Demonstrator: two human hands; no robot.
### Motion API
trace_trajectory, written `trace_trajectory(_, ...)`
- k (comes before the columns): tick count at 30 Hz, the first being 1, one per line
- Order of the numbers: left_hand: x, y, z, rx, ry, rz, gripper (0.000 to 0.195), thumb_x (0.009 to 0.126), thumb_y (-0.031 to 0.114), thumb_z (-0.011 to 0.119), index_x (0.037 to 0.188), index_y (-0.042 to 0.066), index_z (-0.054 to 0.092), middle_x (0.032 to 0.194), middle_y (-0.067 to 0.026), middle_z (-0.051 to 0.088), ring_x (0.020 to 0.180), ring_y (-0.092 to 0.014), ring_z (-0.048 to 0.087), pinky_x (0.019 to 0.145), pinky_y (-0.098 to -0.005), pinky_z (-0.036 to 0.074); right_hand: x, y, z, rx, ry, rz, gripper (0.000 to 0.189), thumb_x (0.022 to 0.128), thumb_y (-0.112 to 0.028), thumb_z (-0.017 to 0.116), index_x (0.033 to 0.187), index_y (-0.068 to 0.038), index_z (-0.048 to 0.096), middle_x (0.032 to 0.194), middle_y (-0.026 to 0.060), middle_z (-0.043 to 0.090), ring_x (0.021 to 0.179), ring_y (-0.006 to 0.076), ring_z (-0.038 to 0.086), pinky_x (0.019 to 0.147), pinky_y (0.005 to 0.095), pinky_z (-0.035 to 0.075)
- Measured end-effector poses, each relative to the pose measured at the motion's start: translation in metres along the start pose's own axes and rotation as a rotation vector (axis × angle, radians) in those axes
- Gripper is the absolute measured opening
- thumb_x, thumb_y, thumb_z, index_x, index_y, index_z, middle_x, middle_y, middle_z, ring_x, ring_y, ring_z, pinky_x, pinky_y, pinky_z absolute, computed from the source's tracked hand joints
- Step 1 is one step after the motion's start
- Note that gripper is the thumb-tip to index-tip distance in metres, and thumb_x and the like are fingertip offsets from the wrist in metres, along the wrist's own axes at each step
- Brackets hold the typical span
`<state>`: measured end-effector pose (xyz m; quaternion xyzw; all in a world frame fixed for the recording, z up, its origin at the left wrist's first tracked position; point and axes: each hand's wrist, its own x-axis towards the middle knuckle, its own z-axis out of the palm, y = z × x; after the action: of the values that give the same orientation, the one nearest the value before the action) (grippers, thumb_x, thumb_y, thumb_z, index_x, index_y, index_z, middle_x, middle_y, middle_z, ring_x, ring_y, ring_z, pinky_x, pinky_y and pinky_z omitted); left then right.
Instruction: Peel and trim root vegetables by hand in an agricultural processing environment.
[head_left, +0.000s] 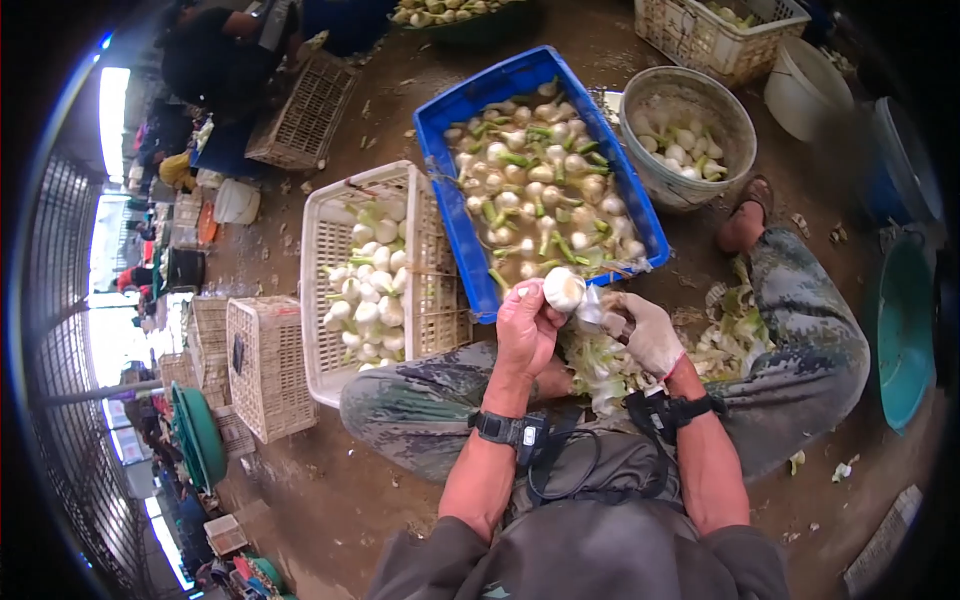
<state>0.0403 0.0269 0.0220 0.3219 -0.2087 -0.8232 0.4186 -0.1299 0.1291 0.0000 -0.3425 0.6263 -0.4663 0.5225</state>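
Observation:
My left hand (527, 322), without a glove, holds a white garlic bulb (563, 289) by its side, over the near corner of a blue plastic tub (658, 253). On my right hand (646, 330) is a pale work glove; its fingers are closed on a strip of whitish garlic skin (591, 306) beside the bulb. Whether a tool is also in that hand, I cannot tell. Garlic bulbs with green stem stubs (541, 174) lie in brownish water in the tub. To the left, a white plastic crate (315, 300) holds cleaner, white bulbs (367, 311).
Peeled leaves and skins (600, 360) are heaped between my legs. A bucket with bulbs (688, 187) stands right of the tub, an empty-looking white bucket (806, 90) beyond it. Stacked crates (270, 367) are at left, a green basin (904, 330) at right. A person in dark clothes (217, 60) works at upper left.

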Motion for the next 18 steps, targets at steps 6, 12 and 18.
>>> trace_trajectory(6,-0.004,-0.024,0.001,0.302,0.025,-0.070,0.013,0.092,0.017,0.064,0.098,0.006,0.061,0.077,-0.0012,0.061,0.060,-0.009,0.053,0.055,-0.0234,0.043,0.003,-0.015,0.006,0.076,0.033,0.041,0.026,0.097,-0.026,0.053,0.092,-0.002,0.060,0.080,0.0031,0.060,0.069,0.0088,0.056,0.061,0.0256,0.047)
trace_trajectory(12,-0.002,-0.026,-0.002,0.581,0.078,0.068,0.013,0.093,0.016,0.063,0.098,0.005,0.061,0.075,0.0016,0.059,0.060,-0.006,0.051,0.054,-0.0214,0.041,-0.002,-0.015,0.014,0.334,0.049,0.156,0.019,0.094,-0.020,0.053,0.089,-0.002,0.057,0.078,0.0045,0.057,0.065,0.0128,0.056,0.060,0.0293,0.049)
trace_trajectory(18,0.008,-0.006,-0.025,0.564,0.235,0.207,0.012,0.094,0.013,0.060,0.099,0.003,0.061,0.076,0.0010,0.059,0.060,-0.006,0.051,0.054,-0.0209,0.042,-0.007,-0.038,-0.019,0.993,0.173,-0.054,0.013,0.089,-0.017,0.059,0.091,-0.005,0.058,0.078,0.0053,0.057,0.067,0.0168,0.055,0.063,0.0342,0.049)
